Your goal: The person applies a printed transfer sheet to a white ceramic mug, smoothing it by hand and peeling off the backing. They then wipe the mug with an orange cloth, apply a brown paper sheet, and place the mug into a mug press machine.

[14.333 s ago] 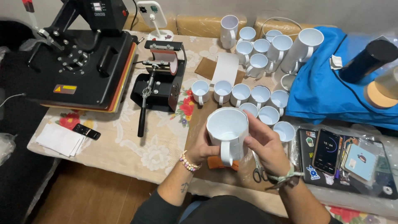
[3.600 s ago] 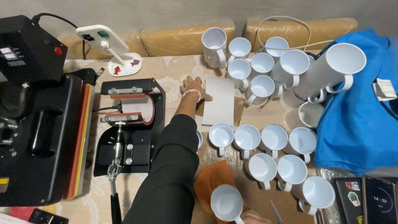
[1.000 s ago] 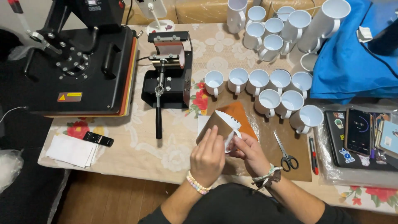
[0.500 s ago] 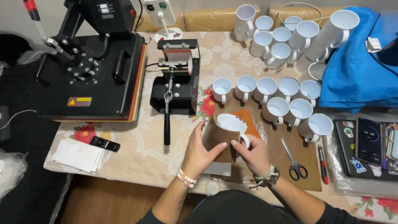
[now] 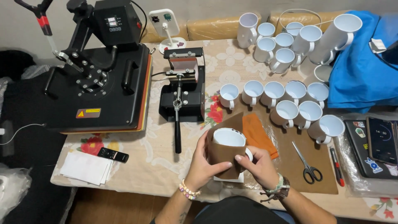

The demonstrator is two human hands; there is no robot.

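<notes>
Both hands close around a white mug [image 5: 229, 137] that stands wrapped in a brown sheet [image 5: 222, 155] near the front edge of the table [image 5: 166, 166]. The left hand [image 5: 206, 165] cups the wrap's left side, its thumb stretched across the front of the brown sheet, fingers curled round the far side; the right hand [image 5: 260, 165] presses the wrap from the right, fingers bent and pinching the sheet's edge beside the mug's handle. The mug's open mouth faces up, and under it a white sheet of paper [image 5: 228, 179] shows at the base. Just behind and to the right of the mug lies an orange cloth [image 5: 258, 133], resting on a brown mat [image 5: 298, 166]. Further right of the mug, on that mat, lie black-handled scissors [image 5: 307, 167] and a red-and-black utility knife [image 5: 336, 166]. Behind the mug stand two rows of plain white mugs [image 5: 286, 103], and a further cluster of white mugs [image 5: 282, 41] sits well beyond them toward the back. To the left behind the mug is a black mug press [image 5: 183, 83] with its long handle pointing forward, and further left a large flat heat press [image 5: 99, 74]. Left of the mug, near the table's front corner, lie a small black remote [image 5: 112, 155] and a stack of white paper [image 5: 86, 168]. Far right of the mug sits blue cloth [image 5: 365, 70].
</notes>
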